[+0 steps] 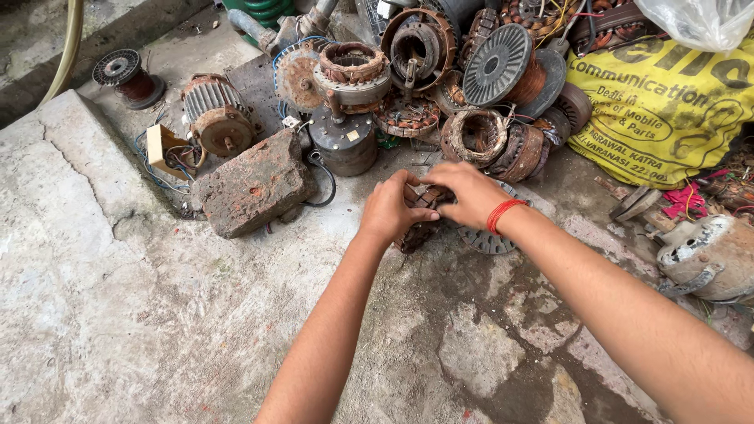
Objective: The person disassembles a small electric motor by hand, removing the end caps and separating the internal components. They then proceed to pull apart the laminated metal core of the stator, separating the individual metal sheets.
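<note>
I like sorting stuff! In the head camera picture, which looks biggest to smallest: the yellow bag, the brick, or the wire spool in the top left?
1. Yellow bag, largest.
2. Brick.
3. Wire spool, smallest, though it lies farthest away, so it may look smaller.

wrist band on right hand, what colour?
Red, a thin band around the right hand's wrist; head view shows it.

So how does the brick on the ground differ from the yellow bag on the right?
The brick is a hard, chipped, reddish-brown block; the yellow bag is soft, crumpled and bright, with dark print. The brick lies left of the left hand, beside a rusty motor; the bag lies up to the right of the right hand, at the edge of the scrap pile. Both rest on the concrete ground.
</note>
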